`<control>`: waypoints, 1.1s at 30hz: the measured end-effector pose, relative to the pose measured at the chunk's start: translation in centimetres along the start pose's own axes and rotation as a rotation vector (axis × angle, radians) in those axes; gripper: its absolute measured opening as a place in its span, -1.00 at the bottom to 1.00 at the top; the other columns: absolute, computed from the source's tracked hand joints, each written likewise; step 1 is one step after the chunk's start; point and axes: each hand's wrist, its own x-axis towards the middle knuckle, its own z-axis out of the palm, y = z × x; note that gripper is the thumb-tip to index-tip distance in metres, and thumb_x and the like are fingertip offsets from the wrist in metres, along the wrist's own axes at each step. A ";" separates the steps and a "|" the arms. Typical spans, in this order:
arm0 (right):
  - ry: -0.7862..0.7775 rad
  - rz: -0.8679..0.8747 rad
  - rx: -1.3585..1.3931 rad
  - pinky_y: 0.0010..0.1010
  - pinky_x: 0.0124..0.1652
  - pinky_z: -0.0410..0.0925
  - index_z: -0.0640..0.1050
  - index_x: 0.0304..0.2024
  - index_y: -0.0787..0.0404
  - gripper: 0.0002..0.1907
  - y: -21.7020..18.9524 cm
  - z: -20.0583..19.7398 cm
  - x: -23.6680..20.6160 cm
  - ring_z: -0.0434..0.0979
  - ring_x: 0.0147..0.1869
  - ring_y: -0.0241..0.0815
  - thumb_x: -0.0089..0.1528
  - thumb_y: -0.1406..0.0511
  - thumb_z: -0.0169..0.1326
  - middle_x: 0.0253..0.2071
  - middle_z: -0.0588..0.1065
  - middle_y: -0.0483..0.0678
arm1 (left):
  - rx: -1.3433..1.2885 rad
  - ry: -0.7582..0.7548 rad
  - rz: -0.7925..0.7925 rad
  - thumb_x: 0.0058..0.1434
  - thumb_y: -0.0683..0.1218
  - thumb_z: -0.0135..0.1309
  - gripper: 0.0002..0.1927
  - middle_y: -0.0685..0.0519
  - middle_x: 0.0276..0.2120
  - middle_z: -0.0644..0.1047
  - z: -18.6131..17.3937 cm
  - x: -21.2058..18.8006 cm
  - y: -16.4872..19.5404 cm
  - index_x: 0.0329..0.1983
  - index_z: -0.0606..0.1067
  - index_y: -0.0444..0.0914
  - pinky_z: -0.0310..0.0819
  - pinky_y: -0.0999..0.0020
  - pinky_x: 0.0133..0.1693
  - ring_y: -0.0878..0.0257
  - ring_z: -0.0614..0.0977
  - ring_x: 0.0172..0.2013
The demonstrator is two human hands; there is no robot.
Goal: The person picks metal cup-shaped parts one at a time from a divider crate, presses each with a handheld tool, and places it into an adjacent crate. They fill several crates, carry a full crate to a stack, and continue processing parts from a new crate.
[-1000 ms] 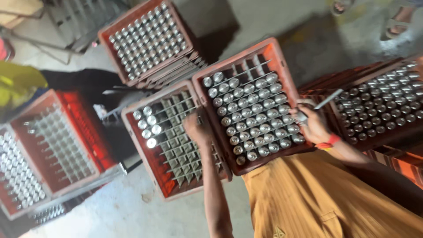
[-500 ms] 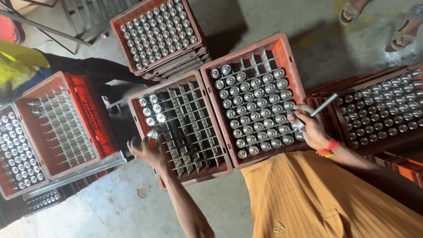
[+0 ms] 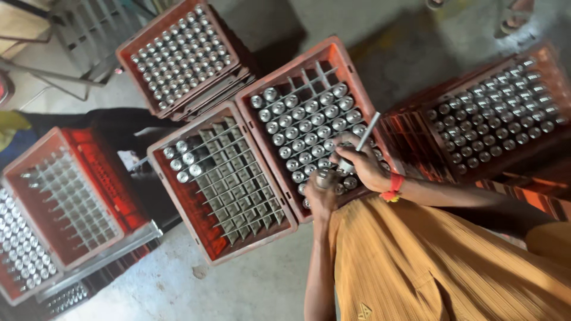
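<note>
The left hand (image 3: 321, 199) is closed around the side of a small metal-capped bottle (image 3: 326, 177), holding it upright just above the near edge of the middle crate (image 3: 351, 56). Beside it, almost touching, the right hand (image 3: 364, 169) is curled shut on a slim metal rod (image 3: 367, 132) that slants up and away over the rows of caps; a red band (image 3: 392, 189) sits on that wrist. The bottle looks rigid and smooth-sided (glass, as far as one can judge), so it is likely slippery and breakable, modest in weight on its own, and best gripped around the body below the cap, as it is now. The middle crate is mostly full of like bottles standing in a grey grid, with a few cells bare at its far end. Touching it on the left, the neighbouring crate (image 3: 178, 196) holds only a handful of bottles in its far corner. Further out are a full crate (image 3: 134, 53) at the top, another full one (image 3: 553, 71) to the right, and a partly filled crate (image 3: 35, 154) at the left, all on a concrete floor (image 3: 250, 285).
</note>
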 end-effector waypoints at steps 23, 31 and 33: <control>0.245 -0.215 0.344 -0.37 -0.14 0.48 0.49 -0.01 0.28 -0.84 -2.3 -9.2 5.5 0.58 -0.18 -0.18 0.38 0.49 -0.03 -0.25 0.47 -0.03 | 0.560 0.191 0.285 0.37 0.10 0.18 -0.48 -0.14 -0.39 0.63 -2.5 15.6 -0.8 0.23 0.44 -0.32 0.45 0.42 -0.65 0.15 0.57 -0.63; 0.249 -0.120 0.228 -0.37 -0.12 0.47 0.48 -0.04 0.23 -0.86 -0.1 -8.5 4.3 0.57 -0.19 -0.22 0.38 0.47 -0.04 -0.25 0.50 -0.03 | 0.381 0.231 0.502 0.34 -0.29 0.05 -0.65 -0.30 0.08 0.54 -1.8 18.4 1.0 0.18 0.53 -0.25 0.65 0.20 -0.26 0.01 0.67 -0.18; 0.271 -0.061 0.194 -0.39 -0.12 0.46 0.47 -0.03 0.20 -0.86 0.6 -8.8 3.8 0.58 -0.19 -0.22 0.38 0.45 -0.03 -0.25 0.49 -0.06 | 0.295 0.329 0.641 0.26 -0.31 0.10 -0.67 -0.11 -0.05 0.65 -1.9 16.0 0.9 0.09 0.55 -0.25 0.61 0.15 -0.02 0.04 0.67 -0.05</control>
